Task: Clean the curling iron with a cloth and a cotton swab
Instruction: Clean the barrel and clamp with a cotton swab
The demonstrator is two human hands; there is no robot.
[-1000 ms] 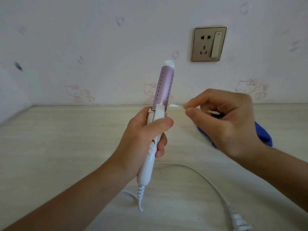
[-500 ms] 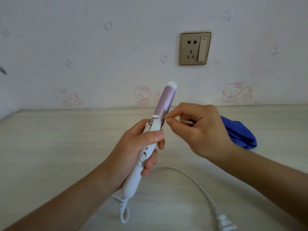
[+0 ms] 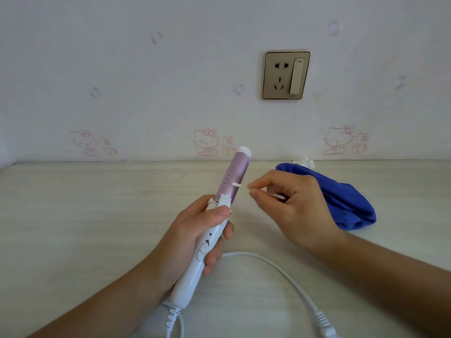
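Holding the curling iron (image 3: pixel 212 240) in the left hand (image 3: pixel 192 240), lifted off the desk (image 3: pixel 85 215). Gripping it by the white handle: fingers (image 3: pixel 214 261) curled round from behind, thumb laid across the front just under the clamp lever. Tilted up and to the right, pink barrel pointing away toward the wall, white tip cap uppermost. Slide switch and small red dot on the handle front, facing the camera, uncovered between thumb and fingers.

Pinching the cotton swab (image 3: pixel 236 184) in the right hand (image 3: pixel 295 206), thumb and forefinger closed on the stick near its forward end, remaining fingers loosely curled behind. Lying roughly level, pointing left. Forward cotton tip over the right side of the barrel, about halfway along; whether touching or just short of the metal, cannot tell. Stick between that tip and the pinch blurred out. Rear cotton tip poking out under the curled fingers.

On the desk behind and to the right of the right hand: blue cloth (image 3: pixel 346 203), bunched in a heap, apart from both hands. Just behind it, against the wall, a small white thing (image 3: pixel 306 162), too small to identify.

From the handle's base: white coiled strain relief, then white cord (image 3: pixel 280 267) looping right across the desk to a plug (image 3: pixel 325 329) at the lower edge, lying on the desk. Higher on the wall, a gold-framed socket plate (image 3: pixel 286 74) with a rocker switch. Pale wallpaper with pink cartoon cats along the desk line.
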